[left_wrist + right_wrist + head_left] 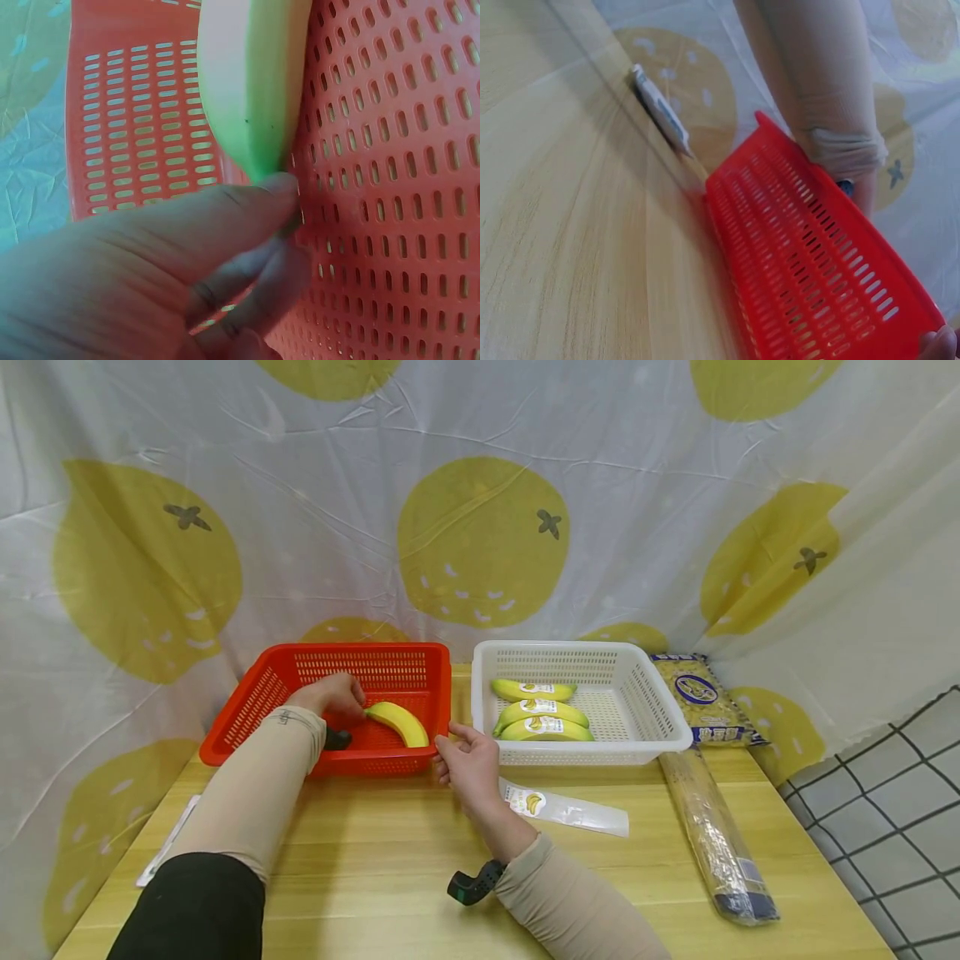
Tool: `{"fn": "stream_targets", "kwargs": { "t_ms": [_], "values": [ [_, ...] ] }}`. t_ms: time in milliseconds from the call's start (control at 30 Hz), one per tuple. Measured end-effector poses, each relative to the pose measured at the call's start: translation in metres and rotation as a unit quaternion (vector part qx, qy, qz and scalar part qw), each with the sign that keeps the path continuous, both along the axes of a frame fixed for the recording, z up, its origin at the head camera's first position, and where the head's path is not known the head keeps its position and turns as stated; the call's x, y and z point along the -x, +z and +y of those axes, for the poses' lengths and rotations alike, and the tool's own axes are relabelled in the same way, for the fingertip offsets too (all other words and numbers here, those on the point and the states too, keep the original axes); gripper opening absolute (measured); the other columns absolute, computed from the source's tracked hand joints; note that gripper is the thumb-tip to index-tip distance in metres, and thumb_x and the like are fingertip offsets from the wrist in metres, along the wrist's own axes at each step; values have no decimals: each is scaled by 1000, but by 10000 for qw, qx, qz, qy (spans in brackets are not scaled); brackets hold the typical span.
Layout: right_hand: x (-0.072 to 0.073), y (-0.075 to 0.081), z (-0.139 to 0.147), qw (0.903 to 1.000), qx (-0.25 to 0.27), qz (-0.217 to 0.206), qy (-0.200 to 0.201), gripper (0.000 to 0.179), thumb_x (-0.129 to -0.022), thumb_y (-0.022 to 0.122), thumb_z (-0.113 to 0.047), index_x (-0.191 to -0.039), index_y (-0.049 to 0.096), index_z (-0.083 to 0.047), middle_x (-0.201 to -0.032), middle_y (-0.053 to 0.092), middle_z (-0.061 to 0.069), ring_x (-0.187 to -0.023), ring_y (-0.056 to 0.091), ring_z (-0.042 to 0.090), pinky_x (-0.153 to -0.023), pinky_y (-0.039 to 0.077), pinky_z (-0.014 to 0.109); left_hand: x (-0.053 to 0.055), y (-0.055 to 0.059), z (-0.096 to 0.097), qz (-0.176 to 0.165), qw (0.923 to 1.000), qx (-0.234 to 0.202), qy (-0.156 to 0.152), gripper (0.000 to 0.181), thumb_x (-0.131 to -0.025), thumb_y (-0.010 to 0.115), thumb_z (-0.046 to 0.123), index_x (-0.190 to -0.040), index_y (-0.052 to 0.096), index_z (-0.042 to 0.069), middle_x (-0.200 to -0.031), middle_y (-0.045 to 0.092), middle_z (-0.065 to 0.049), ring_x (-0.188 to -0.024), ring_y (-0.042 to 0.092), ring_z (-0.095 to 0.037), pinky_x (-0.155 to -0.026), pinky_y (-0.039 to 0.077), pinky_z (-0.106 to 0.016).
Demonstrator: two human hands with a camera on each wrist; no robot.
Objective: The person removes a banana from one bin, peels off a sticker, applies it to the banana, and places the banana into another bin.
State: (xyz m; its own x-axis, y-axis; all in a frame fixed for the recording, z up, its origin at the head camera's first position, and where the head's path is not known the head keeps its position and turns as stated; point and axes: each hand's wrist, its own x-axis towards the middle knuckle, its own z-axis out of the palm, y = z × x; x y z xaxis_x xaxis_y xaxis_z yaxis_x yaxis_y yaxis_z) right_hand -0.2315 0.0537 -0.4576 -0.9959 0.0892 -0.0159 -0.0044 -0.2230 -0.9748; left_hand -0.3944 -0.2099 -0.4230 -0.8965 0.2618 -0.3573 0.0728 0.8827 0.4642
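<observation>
My left hand reaches into the red basket and pinches the green stem of a yellow banana. In the left wrist view, thumb and finger close on the stem of this banana; no label shows on it. At the near right corner of the red basket, my right hand grips the rim. Only its fingertips show in the right wrist view. Beside the red basket, the white basket holds three labelled bananas lying side by side.
A strip of banana stickers lies before the white basket, partly behind my right wrist. To the right are a patterned food bag and a long clear-wrapped package. A thin white item lies at the table's left edge. Behind hangs a fruit-print curtain.
</observation>
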Motion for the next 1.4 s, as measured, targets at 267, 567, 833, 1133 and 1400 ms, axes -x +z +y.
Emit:
{"fn": "stream_targets", "kwargs": {
  "t_ms": [267, 567, 833, 1133, 1400],
  "values": [
    [0, -1, 1, 10000, -54, 3, -1, 42, -93, 72, -7, -133, 63, 4, -67, 67, 6, -47, 57, 12, -43, 49, 21, 1, 0, -4, -173, 9986, 280, -417, 13, -92, 73, 17, -86, 73, 6, -72, 53, 1, -73, 47, -19, -66, 40, -31],
    [1, -2, 0, 10000, -31, 27, -5, 41, -94, 72, -5, -134, 63, 4, -69, 67, 9, -48, 57, 12, -44, 50, 22, 3, 2, 1, 371, 9991, -166, -105, 15, -87, 81, 20, -93, 75, 8, -88, 66, -6, -85, 56, -26, -73, 49, -35],
    [1, -3, 0, 10000, -79, 35, -40, 40, -95, 71, -6, -133, 64, 4, -69, 68, 9, -47, 57, 12, -44, 50, 22, 6, 8, 6, 780, 9965, -95, -286, 19, -91, 79, 20, -106, 80, 8, -101, 75, -8, -91, 62, -27, -86, 53, -42],
    [0, -1, -3, 10000, 65, 3, 2, 41, -94, 72, -6, -132, 63, 4, -68, 66, 6, -48, 57, 11, -44, 50, 21, 3, 18, -3, 1285, 9916, 58, 158, 19, -93, 76, 17, -107, 78, 3, -106, 74, -16, -94, 62, -32, -87, 54, -48],
    [1, -3, -2, 9998, 197, 29, -20, 43, -94, 72, -5, -133, 61, 6, -69, 66, 8, -48, 58, 11, -45, 52, 24, -5, 37, -4, 1437, 9877, 122, 610, 28, -96, 72, 22, -118, 76, 6, -123, 71, -18, -105, 60, -36, -93, 49, -56]
  ]
}}
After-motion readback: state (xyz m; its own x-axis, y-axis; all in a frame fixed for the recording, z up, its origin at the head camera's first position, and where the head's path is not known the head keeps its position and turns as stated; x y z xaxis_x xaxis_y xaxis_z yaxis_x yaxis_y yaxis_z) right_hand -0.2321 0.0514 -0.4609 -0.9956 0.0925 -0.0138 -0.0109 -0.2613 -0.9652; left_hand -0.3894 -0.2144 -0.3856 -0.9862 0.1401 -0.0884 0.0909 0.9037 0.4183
